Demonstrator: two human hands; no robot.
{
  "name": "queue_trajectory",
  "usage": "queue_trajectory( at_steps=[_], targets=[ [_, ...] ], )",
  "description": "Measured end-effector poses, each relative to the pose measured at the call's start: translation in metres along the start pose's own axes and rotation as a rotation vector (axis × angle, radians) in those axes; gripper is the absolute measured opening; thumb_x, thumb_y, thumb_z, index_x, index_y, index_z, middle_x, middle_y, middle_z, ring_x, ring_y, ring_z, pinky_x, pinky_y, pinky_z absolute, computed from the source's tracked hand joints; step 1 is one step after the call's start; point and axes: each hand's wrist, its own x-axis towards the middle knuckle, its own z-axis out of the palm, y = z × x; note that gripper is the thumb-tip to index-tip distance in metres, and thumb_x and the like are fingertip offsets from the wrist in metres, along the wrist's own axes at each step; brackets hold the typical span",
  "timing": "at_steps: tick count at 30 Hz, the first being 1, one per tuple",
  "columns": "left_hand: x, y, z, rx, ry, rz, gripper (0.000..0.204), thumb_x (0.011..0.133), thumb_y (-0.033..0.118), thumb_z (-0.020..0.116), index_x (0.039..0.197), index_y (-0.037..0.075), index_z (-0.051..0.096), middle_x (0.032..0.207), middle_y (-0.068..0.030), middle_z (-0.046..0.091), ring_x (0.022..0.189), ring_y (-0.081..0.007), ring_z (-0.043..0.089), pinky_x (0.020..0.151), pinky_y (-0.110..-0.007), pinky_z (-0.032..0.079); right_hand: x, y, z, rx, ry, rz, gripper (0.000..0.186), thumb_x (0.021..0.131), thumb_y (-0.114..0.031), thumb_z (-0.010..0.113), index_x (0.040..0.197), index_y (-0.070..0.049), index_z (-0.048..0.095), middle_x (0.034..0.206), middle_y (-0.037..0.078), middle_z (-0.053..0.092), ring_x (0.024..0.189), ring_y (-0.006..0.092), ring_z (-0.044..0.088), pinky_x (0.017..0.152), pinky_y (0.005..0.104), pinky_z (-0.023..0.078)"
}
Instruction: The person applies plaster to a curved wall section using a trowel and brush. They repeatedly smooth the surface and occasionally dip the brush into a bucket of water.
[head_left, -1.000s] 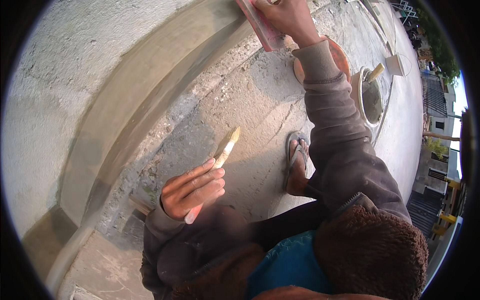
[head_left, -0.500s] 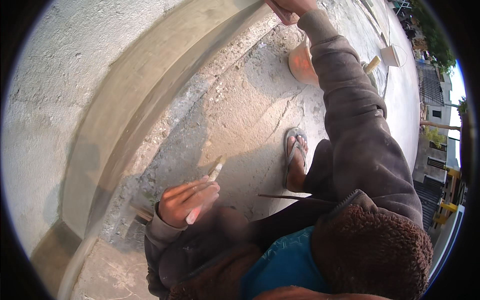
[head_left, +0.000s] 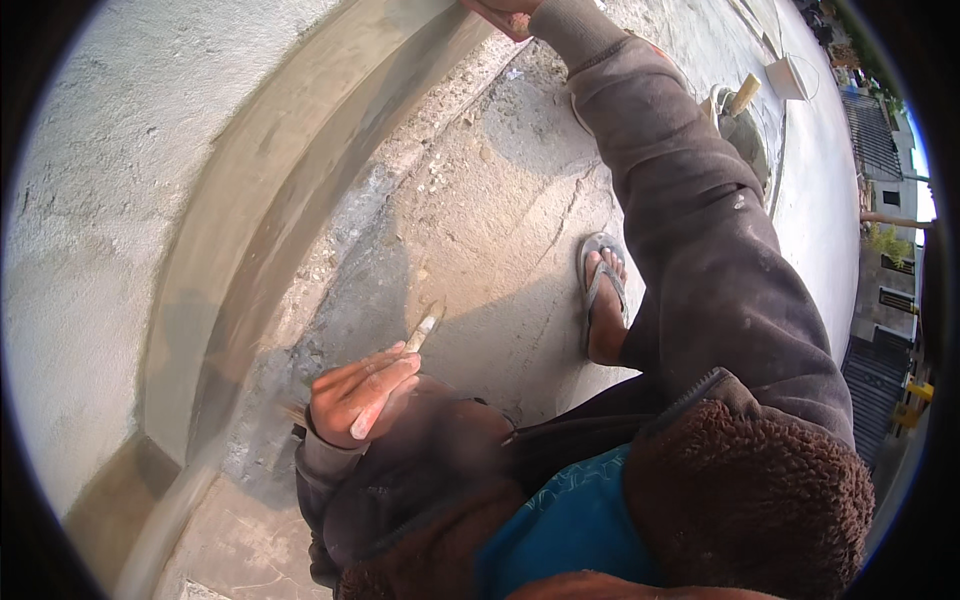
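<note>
Low on the left, my left hand (head_left: 352,398) is closed around a slim paintbrush (head_left: 422,332) with a whitish, smeared handle. Its tip points up and away over the concrete ground. My right arm reaches far forward to the top edge of the picture, where my right hand (head_left: 527,5) is partly cut off. The fingers grip a reddish flat float (head_left: 492,16), of which only an edge shows. That float lies against the smooth plaster band (head_left: 400,70) along the foot of the wall.
A rough whitish wall (head_left: 100,180) rises at the left. Loose crumbs and rubble (head_left: 300,310) line its base. My sandalled foot (head_left: 603,290) stands on the ground at centre right. Beyond my right arm are a container with a pale-handled tool (head_left: 743,96) and a white bucket (head_left: 786,78).
My right hand and the float have moved left along the plaster band. My right arm now covers most of the orange-smeared bucket. The left hand still holds the paintbrush, shifted slightly left.
</note>
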Motion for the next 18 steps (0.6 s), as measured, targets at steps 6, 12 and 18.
queue_trajectory(
  at_steps=[6,12,18],
  targets=[
    [0.01,0.011,-0.004,0.026,0.028,0.006,0.027,0.08,-0.008,0.076,0.105,-0.001,0.072,0.098,-0.016,0.078,0.098,-0.0356,0.077,0.084,-0.04,0.065,0.043,0.176,-0.089,0.048,0.107,-0.052,0.026,0.093,-0.024,0.066,0.109,-0.008,0.079,0.1,0.017,0.077,0.088,0.0284,0.073,0.083,0.0418,0.058],
    [0.0,0.003,-0.012,0.101,0.005,-0.104,0.014,0.091,-0.001,0.066,0.104,-0.003,0.07,0.095,-0.0203,0.078,0.094,-0.0367,0.077,0.086,-0.044,0.063,-0.105,0.251,-0.213,-0.504,0.035,-0.085,0.025,0.09,-0.02,0.07,0.111,-0.011,0.079,0.099,0.013,0.078,0.086,0.0248,0.073,0.081,0.0398,0.058],
    [0.006,0.036,-0.031,0.269,0.062,-0.173,0.014,0.094,0.004,0.067,0.105,-0.005,0.071,0.095,-0.0194,0.077,0.089,-0.033,0.077,0.082,-0.037,0.061,-0.22,0.431,-0.153,-0.465,-0.02,0.362,0.024,0.086,-0.02,0.072,0.106,-0.011,0.081,0.093,0.014,0.074,0.087,0.031,0.073,0.078,0.0446,0.058]
  ],
)
